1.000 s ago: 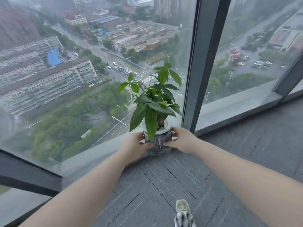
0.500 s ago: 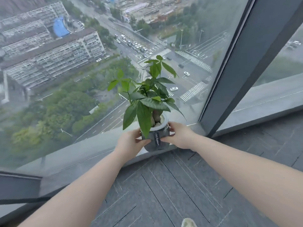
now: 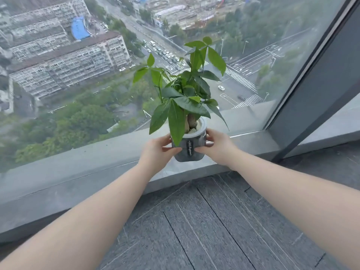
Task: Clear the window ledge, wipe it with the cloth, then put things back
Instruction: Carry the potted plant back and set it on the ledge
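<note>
- Window ledge [image 3: 81, 172], a long grey stone sill under the big glass pane [image 3: 78, 75], runs beneath both hands.
- Dark grey ribbed floor planks [image 3: 214, 221] lie nearer the person than the fingers.
- Green leafy plant [image 3: 185, 90] rises above the fingers.
- Small grey ribbed pot [image 3: 188, 151] sits between the palms, over the ledge; contact underneath is unclear.
- Left hand [image 3: 155, 151] and right hand [image 3: 218, 147] curl round the pot's sides, thumbs on its front.

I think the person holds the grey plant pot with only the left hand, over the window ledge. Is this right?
Not quite. The head view shows both hands on the grey plant pot: the left hand grips its left side, the right hand its right. It is indeed at the window ledge.
</note>
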The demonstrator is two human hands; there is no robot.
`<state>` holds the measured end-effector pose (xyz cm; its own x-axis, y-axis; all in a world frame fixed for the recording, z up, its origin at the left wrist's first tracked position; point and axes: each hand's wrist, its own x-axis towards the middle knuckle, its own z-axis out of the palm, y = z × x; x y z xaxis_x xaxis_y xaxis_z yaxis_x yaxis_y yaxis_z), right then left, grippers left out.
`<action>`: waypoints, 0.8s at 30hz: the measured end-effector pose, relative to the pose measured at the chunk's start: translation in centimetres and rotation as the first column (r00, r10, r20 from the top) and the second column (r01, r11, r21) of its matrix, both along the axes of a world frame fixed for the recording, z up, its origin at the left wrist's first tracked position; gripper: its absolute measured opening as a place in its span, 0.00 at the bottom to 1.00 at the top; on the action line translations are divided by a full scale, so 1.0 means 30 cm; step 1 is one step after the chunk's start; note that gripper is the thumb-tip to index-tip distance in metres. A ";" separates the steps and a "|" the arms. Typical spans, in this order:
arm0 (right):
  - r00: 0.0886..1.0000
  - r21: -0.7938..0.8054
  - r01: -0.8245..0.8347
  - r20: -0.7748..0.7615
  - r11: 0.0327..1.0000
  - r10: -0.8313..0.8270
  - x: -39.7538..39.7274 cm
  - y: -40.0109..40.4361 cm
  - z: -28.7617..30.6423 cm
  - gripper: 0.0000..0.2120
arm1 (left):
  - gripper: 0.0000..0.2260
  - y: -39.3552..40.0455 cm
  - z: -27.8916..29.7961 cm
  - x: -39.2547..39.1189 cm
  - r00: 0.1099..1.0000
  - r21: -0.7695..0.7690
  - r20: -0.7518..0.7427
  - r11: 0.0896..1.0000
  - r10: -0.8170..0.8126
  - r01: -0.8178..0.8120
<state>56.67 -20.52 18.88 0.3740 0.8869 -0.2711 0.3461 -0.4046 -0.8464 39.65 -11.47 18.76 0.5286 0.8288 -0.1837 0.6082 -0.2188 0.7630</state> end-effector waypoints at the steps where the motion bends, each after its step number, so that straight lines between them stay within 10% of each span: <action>1: 1.000 0.009 0.002 0.005 1.000 -0.002 0.007 0.009 -0.056 0.19 | 0.13 0.009 -0.056 0.006 1.000 0.002 0.015 1.000 0.007 -0.007; 24: 0.999 0.013 0.022 0.028 1.000 -0.022 0.116 0.062 -0.510 0.20 | 0.04 0.057 -0.520 0.144 0.990 0.075 -0.138 0.997 -0.001 0.012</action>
